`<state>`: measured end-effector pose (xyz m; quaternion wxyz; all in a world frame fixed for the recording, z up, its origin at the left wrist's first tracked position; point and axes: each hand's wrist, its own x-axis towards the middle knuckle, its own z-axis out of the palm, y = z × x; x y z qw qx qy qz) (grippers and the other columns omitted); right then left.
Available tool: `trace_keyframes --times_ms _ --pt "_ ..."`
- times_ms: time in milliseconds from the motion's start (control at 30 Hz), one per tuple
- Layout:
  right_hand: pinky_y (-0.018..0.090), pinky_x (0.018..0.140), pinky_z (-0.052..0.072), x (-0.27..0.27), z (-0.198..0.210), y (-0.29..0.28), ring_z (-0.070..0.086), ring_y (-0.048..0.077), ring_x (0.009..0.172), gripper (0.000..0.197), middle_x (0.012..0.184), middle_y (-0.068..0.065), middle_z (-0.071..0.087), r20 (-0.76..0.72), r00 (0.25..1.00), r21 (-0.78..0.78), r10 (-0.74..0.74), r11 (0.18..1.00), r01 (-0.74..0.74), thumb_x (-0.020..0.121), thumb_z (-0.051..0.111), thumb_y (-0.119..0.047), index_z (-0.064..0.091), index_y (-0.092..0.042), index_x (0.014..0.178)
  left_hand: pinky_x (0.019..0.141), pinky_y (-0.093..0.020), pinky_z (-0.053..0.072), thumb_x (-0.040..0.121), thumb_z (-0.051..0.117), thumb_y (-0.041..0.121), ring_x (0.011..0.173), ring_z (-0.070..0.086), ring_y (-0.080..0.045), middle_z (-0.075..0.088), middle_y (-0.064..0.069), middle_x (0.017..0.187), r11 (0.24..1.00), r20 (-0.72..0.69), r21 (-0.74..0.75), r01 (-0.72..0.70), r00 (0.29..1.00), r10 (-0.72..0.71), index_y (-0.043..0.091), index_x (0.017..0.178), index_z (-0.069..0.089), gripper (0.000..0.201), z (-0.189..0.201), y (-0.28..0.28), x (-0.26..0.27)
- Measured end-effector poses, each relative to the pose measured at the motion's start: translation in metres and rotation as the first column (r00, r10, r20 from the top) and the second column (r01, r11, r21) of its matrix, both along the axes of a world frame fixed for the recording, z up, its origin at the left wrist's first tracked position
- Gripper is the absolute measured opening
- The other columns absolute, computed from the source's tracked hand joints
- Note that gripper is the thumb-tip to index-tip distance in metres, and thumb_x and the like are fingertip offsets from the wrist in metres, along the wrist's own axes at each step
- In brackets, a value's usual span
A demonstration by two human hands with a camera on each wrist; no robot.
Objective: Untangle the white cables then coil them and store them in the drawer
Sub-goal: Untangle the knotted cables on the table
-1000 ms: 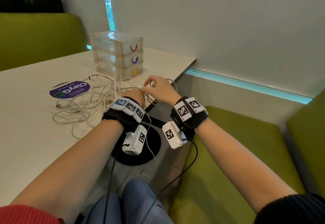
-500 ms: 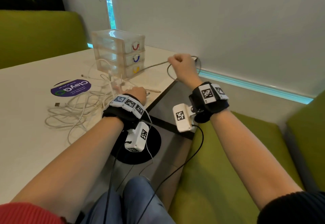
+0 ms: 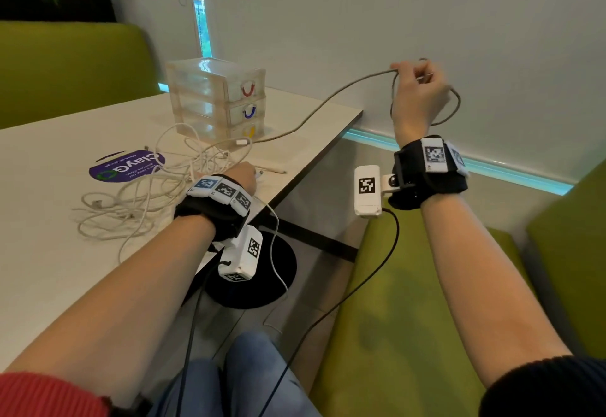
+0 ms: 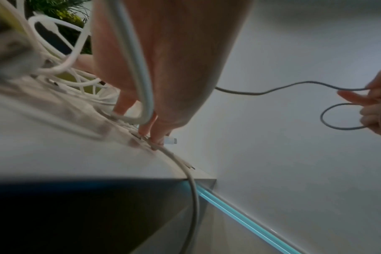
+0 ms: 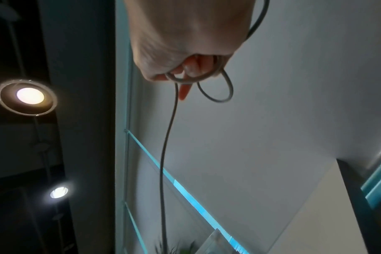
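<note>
A tangle of white cables [image 3: 144, 193] lies on the white table [image 3: 49, 269] in front of a clear three-drawer unit [image 3: 214, 102], all drawers closed. My left hand [image 3: 244, 174] presses straight fingers down on cables near the table's right edge; the left wrist view shows its fingertips [image 4: 154, 137] on the tabletop beside a white connector [image 4: 170, 140]. My right hand [image 3: 414, 89] is raised beyond the table's right edge, gripping small loops of one cable [image 3: 314, 111]. That cable sags down to the table in front of the drawers. Its loops [image 5: 215, 96] hang from my curled fingers.
A purple round sticker [image 3: 126, 166] lies on the table left of the tangle. Green bench seats [image 3: 410, 318] run to the right and behind. A white wall with a lit blue strip [image 3: 492, 170] is close beyond my right hand. The black table base [image 3: 272, 272] stands below.
My right hand has lifted up and to the right from beside the left hand, drawing one cable out of the tangle. The left hand has stayed down on the cables.
</note>
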<state>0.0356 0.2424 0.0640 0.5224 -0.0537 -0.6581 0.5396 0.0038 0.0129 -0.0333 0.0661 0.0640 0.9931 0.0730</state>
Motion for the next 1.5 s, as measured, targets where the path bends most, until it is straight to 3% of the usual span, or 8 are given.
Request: trace_keyframes --times_ms 267,533,800,900,1000,1200,1333,1500 --pt "0.006 0.049 0.037 0.009 -0.04 -0.041 0.055 -0.006 0.049 0.029 0.055 -0.001 0.051 0.336 0.858 0.228 0.389 0.85 -0.475 0.079 0.055 0.003 0.045 -0.011 0.055 0.1 -0.039 0.041 0.1 0.036 0.018 0.12 0.052 -0.032 0.056 -0.018 0.129 0.999 -0.071 0.031 -0.019 0.997 0.021 0.001 0.124 0.054 0.035 -0.009 0.003 -0.002" --pt "0.017 0.05 0.038 -0.003 -0.034 0.011 0.047 0.003 0.043 0.032 0.054 0.002 0.045 0.214 0.969 0.005 0.125 0.992 -0.129 0.078 0.05 -0.003 0.037 -0.018 0.053 0.096 -0.036 0.041 0.099 0.038 0.015 0.118 0.052 -0.033 0.057 -0.02 0.126 0.995 -0.042 0.094 -0.017 0.999 0.021 -0.003 0.123 0.055 0.034 -0.005 -0.004 -0.007" --pt "0.014 0.047 0.045 -0.005 -0.035 -0.02 0.06 -0.001 0.049 0.022 0.074 0.013 0.065 0.228 0.934 0.139 0.275 0.94 -0.311 0.085 0.052 -0.006 0.046 -0.012 0.065 0.089 -0.038 0.046 0.094 0.04 0.007 0.112 0.054 -0.036 0.055 -0.023 0.12 0.972 -0.259 0.227 -0.063 0.958 0.122 0.0 0.11 0.055 0.023 0.012 0.023 0.006" --pt "0.018 0.043 0.043 -0.002 -0.024 -0.023 0.059 0.007 0.044 0.021 0.077 0.01 0.068 0.094 0.945 0.108 0.313 0.94 -0.322 0.086 0.053 -0.007 0.046 -0.011 0.067 0.062 -0.034 0.055 0.099 0.033 0.006 0.069 0.065 -0.027 0.062 -0.022 0.092 0.547 -0.065 0.837 -0.01 0.991 0.117 0.006 0.101 0.042 0.009 0.026 0.039 0.03" --pt "0.019 0.043 0.04 0.01 -0.018 -0.028 0.054 0.011 0.041 0.028 0.074 0.002 0.069 -0.04 0.907 0.052 0.418 0.908 -0.416 0.088 0.053 -0.005 0.044 -0.016 0.064 0.054 -0.033 0.058 0.103 0.024 0.013 0.063 0.063 -0.03 0.057 -0.027 0.095 0.067 0.218 0.975 -0.212 0.971 -0.101 0.011 0.106 0.03 0.007 0.027 0.055 0.048" --pt "0.015 0.04 0.035 0.028 -0.053 -0.023 0.044 0.004 0.035 0.028 0.056 0.004 0.061 0.343 0.738 0.184 0.582 0.729 -0.66 0.088 0.054 -0.003 0.047 -0.01 0.062 0.053 -0.031 0.055 0.103 0.022 0.013 0.061 0.058 -0.019 0.05 -0.012 0.088 -0.302 0.238 0.919 -0.254 0.967 -0.089 0.011 0.107 0.031 0.01 0.041 0.07 0.042" --pt "0.016 0.039 0.039 0.027 -0.073 -0.014 0.052 0.01 0.04 0.033 0.063 0.002 0.067 0.533 0.585 0.04 0.611 0.673 -0.739 0.095 0.044 -0.017 0.052 -0.012 0.064 0.048 -0.021 0.03 0.101 0.025 0.013 0.053 0.035 -0.009 0.051 -0.002 0.073 -0.185 0.075 0.982 -0.043 0.983 0.168 0.018 0.079 0.04 0.027 0.041 0.071 0.034" --pt "0.025 0.071 0.041 0.024 -0.086 -0.022 0.054 0.02 0.096 0.045 0.116 0.003 0.054 0.938 0.304 0.161 0.167 0.564 -0.81 0.095 0.034 -0.046 0.044 -0.02 0.131 0.048 -0.019 0.028 0.1 0.03 0.013 0.053 0.035 -0.008 0.044 0.005 0.065 0.086 -0.305 0.952 0.295 0.94 0.15 0.025 0.074 0.041 0.031 0.029 0.075 0.034"
